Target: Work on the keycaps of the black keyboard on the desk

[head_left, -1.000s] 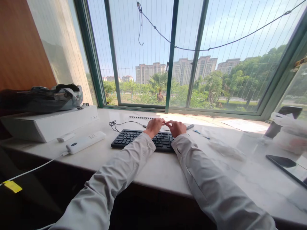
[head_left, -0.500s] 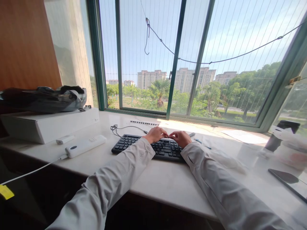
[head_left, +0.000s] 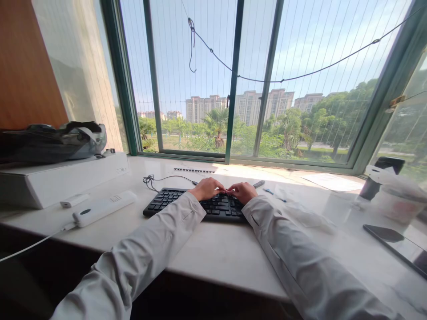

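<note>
A black keyboard [head_left: 163,202] lies on the white desk, its right part half covered by my forearms and hands. Over its upper edge my left hand [head_left: 207,188] is closed, thumb and fingers pinched together. My right hand [head_left: 244,192] meets it there, also pinched, so the fingertips of both nearly touch. Whatever sits between them is too small to make out. A thin black cable [head_left: 170,177] runs coiled behind the keyboard, its end near my left hand. Just beyond my right hand lies a slim grey handle-like object [head_left: 258,183].
A white box [head_left: 76,180] with a dark bag-like item [head_left: 50,144] on top stands left, near a white corded device [head_left: 105,209]. To the right are a thin blue tool [head_left: 274,194], clear plastic [head_left: 310,218], a bagged tub [head_left: 396,202] and a dark flat tablet-like object [head_left: 393,244].
The whole view has shifted, so the desk and window sit further left in the picture. My hands stay pinched together above the keyboard, with barely any change in pose.
</note>
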